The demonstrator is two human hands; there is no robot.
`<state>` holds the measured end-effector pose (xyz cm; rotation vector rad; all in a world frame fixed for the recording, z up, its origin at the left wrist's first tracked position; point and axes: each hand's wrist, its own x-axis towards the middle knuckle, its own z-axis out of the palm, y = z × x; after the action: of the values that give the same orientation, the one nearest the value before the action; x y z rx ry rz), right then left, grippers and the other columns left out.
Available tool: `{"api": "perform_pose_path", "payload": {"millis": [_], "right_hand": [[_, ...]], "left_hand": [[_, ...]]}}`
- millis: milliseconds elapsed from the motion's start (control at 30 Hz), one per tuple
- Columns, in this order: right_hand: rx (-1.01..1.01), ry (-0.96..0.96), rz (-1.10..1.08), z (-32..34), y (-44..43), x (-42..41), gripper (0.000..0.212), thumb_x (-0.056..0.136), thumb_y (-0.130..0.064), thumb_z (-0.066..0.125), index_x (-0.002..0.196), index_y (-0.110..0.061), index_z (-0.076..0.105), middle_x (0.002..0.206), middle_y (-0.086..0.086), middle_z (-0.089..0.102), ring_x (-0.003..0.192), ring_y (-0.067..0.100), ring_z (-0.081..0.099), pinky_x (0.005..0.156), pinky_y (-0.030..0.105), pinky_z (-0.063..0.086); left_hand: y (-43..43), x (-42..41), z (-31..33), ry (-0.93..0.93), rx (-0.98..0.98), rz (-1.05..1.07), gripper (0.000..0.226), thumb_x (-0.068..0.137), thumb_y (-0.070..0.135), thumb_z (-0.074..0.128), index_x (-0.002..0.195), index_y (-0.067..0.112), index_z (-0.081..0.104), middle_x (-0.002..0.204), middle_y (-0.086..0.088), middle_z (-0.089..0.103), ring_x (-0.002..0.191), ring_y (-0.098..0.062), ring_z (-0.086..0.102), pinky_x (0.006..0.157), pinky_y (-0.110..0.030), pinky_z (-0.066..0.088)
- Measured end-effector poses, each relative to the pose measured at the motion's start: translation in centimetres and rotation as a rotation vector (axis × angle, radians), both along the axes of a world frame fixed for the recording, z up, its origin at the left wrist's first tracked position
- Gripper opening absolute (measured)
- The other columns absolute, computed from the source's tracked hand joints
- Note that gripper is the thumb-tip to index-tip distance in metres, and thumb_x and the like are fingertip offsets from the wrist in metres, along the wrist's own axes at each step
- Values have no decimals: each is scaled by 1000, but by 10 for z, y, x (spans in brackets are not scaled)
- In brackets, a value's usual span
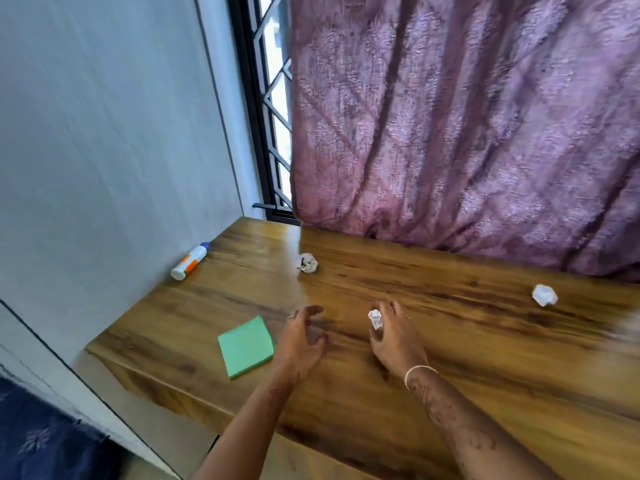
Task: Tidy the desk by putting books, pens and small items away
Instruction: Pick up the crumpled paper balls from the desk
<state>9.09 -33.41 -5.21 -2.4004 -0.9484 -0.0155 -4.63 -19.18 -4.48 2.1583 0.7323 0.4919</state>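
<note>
The brown wood desk point(450, 358) sits in a corner, with a grey wall point(104, 133) on the left and a purple curtain point(467, 116) behind. The right hand point(398, 344) pinches a paper ball point(375, 318) in its fingers, just over the desk. The left hand point(301, 341) holds nothing, fingers apart, beside a green pad point(246, 346). A white bottle point(190, 261) lies by the wall.

Bottle point(191, 260), maybe glue, back-left; pad point(246, 346) front-left; wad point(308, 263) centre-back; second wad point(544, 295) right.
</note>
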Motion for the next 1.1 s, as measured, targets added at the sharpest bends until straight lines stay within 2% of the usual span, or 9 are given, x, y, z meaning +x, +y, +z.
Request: {"api": "perform_pose_path", "payload": {"millis": [133, 200, 333, 467, 567, 700, 833, 967, 1100], "right_hand": [[31, 5, 56, -11, 41, 36, 45, 80, -11, 63, 123, -18, 50, 137, 0, 40, 112, 23, 57, 89, 32, 49], [33, -26, 93, -13, 63, 57, 46, 80, -12, 63, 124, -20, 52, 133, -2, 44, 111, 22, 57, 90, 32, 49], [55, -27, 95, -15, 94, 82, 45, 83, -16, 61, 126, -23, 53, 136, -1, 44, 118, 21, 53, 95, 32, 46], [104, 84, 85, -30, 101, 85, 47, 82, -15, 62, 127, -25, 55, 146, -2, 36, 125, 18, 49, 102, 29, 42], [106, 63, 84, -39, 99, 81, 48, 81, -16, 64, 127, -25, 57, 147, -3, 36, 126, 15, 48, 100, 22, 39], [116, 59, 75, -39, 99, 86, 47, 83, -18, 62, 128, -27, 54, 147, -4, 34, 130, 13, 44, 99, 16, 33], [168, 91, 60, -34, 96, 84, 43, 84, -14, 63, 125, -27, 57, 144, -4, 35, 125, 8, 44, 99, 12, 31], [374, 192, -188, -23, 82, 84, 38, 81, -8, 66, 116, -21, 65, 123, -1, 51, 109, 13, 54, 91, 15, 36], [505, 255, -386, -11, 52, 77, 35, 76, -3, 68, 108, -20, 67, 106, 1, 57, 100, 21, 59, 88, 25, 43]], "left_hand": [[34, 33, -2, 35, 15, 37, 54, 86, 26, 66, 134, 32, 43, 137, 3, 45, 122, -15, 47, 103, -37, 44], [52, 54, -2, 69, -3, 65, 61, 85, 26, 67, 139, 27, 38, 143, 0, 40, 130, -19, 41, 108, -33, 37], [88, 91, -6, 108, 3, 99, 92, 81, 22, 70, 152, 9, 13, 156, -16, 18, 145, -29, 16, 119, -34, 19], [121, 119, -14, 94, 6, 107, 98, 82, 15, 67, 153, 22, 1, 159, -13, -2, 149, -28, -5, 121, -43, 14], [139, 137, -20, 94, 32, 123, 90, 84, 17, 68, 151, 37, 11, 158, -15, 0, 149, -28, 4, 118, -44, 24], [150, 154, -27, 183, 95, 69, 76, 85, 25, 70, 148, 34, 27, 134, -16, 51, 123, -32, 49, 102, -39, 42], [145, 151, -24, 113, 82, 73, 53, 86, 26, 69, 134, 31, 46, 112, -4, 66, 104, -24, 61, 90, -33, 49], [124, 143, -18, -73, -256, 9, 39, 87, 28, 70, 123, 22, 54, 109, -3, 67, 98, -18, 63, 89, -28, 49], [87, 134, -13, -143, -601, -43, 28, 86, 37, 69, 110, 30, 55, 107, -2, 64, 99, -21, 63, 78, -27, 51]]}}
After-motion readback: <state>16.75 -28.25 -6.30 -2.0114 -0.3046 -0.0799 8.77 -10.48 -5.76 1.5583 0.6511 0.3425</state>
